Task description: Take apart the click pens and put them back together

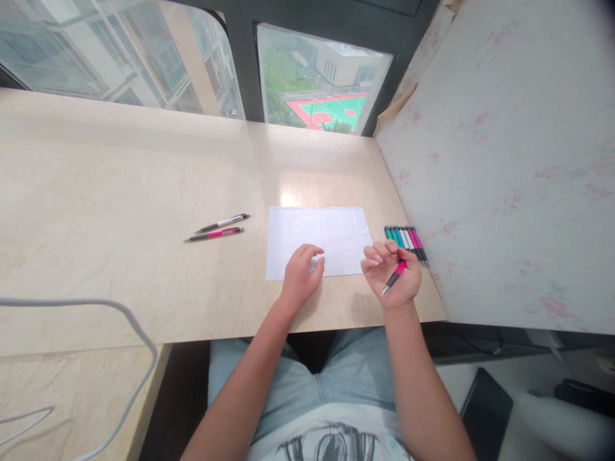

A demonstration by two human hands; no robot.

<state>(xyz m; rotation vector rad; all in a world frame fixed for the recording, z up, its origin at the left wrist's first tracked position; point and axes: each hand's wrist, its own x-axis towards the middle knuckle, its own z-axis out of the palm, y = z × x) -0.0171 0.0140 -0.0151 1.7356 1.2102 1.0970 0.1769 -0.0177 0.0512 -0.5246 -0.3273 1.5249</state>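
Note:
A pink pen with a dark grip [395,276] lies across the palm of my right hand [403,282], pinched near its upper end between thumb and fingers. The palm is turned up and the pen's tip points down to the left. My left hand [302,272] rests at the lower edge of a white sheet of paper [319,237], its fingers curved and apart with nothing between them. Beside my right hand, several pens in green, blue, white, pink and purple [406,238] lie in a row, partly hidden by the fingers.
Left of the paper, a white and black pen [222,223] and a pink and black pen [214,235] lie on the beige desk [120,211]. A flowered wall [504,179] bounds the right side, windows [321,83] the back. A grey cable [129,314] loops at the lower left.

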